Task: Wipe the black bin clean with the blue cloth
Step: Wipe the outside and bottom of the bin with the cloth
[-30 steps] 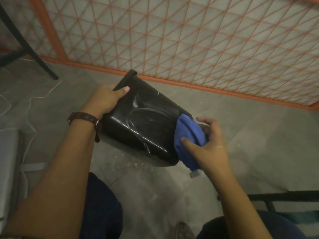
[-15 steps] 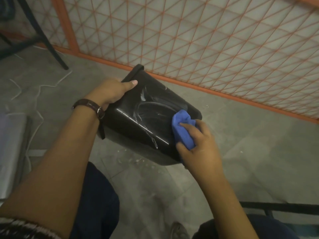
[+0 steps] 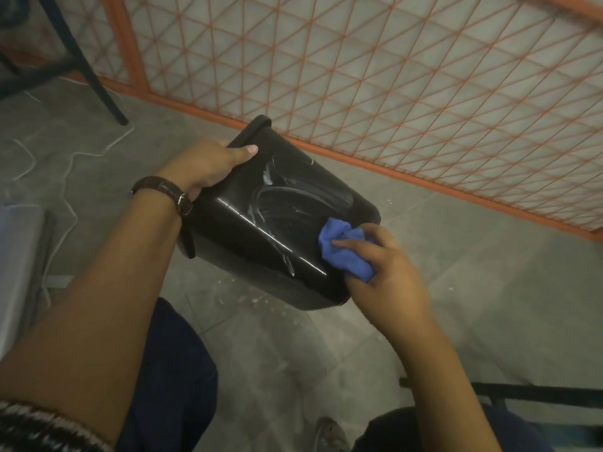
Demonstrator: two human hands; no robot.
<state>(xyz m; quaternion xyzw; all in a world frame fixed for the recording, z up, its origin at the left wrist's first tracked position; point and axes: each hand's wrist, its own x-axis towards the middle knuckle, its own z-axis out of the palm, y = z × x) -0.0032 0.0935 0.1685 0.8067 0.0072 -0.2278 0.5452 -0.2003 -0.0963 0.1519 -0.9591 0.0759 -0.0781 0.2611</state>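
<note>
The black bin (image 3: 261,236) is held tilted above the floor, its base end toward the right and its rim toward the upper left. Whitish smears streak its upper side. My left hand (image 3: 208,164) grips the rim end, thumb lying on the bin's top face. My right hand (image 3: 385,269) clutches the bunched blue cloth (image 3: 346,252) and presses it against the bin's side near the base corner. The bin's opening is hidden from me.
An orange mesh fence (image 3: 391,93) runs behind the bin. Black chair legs (image 3: 88,66) stand at the upper left, and a black metal frame (image 3: 522,393) lies at the lower right. White cord (image 3: 68,177) trails over the grey floor. My knees are below.
My right hand has slid the cloth from the bin's base edge up onto its side face. My left hand keeps the same grip on the rim.
</note>
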